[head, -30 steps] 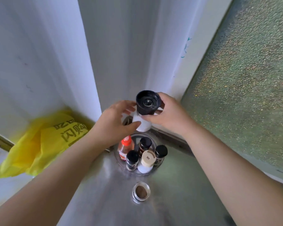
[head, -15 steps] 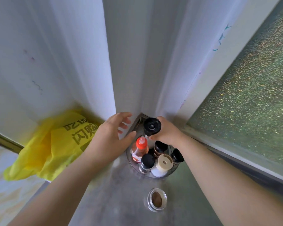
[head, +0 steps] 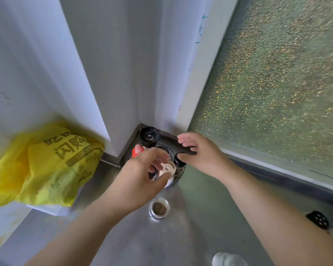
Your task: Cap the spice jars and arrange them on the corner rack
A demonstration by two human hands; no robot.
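Note:
In the counter's corner stands a round rack (head: pixel 181 174) crowded with jars. A tall white grinder with a black top (head: pixel 149 136) stands at its back, free of both hands. My right hand (head: pixel 199 151) hovers just right of it, fingers straight and holding nothing. My left hand (head: pixel 142 174) reaches over the rack's front, thumb and fingers curled around a cream-capped jar (head: pixel 168 168). A red-capped bottle (head: pixel 137 150) and a black-capped jar (head: pixel 179 162) peek out beside my hands. An uncapped glass jar of brown spice (head: pixel 159 208) sits on the counter in front of the rack.
A yellow plastic bag (head: pixel 46 164) lies left of the rack against the white wall. A frosted window (head: pixel 277 83) runs along the right. A black perforated lid (head: pixel 318 219) lies at the far right behind my forearm, and a white object (head: pixel 229 259) at the bottom edge.
My right hand set the black-topped grinder down at the back of the rack and let go. My left hand moved from beside the rack onto the cream-capped jar.

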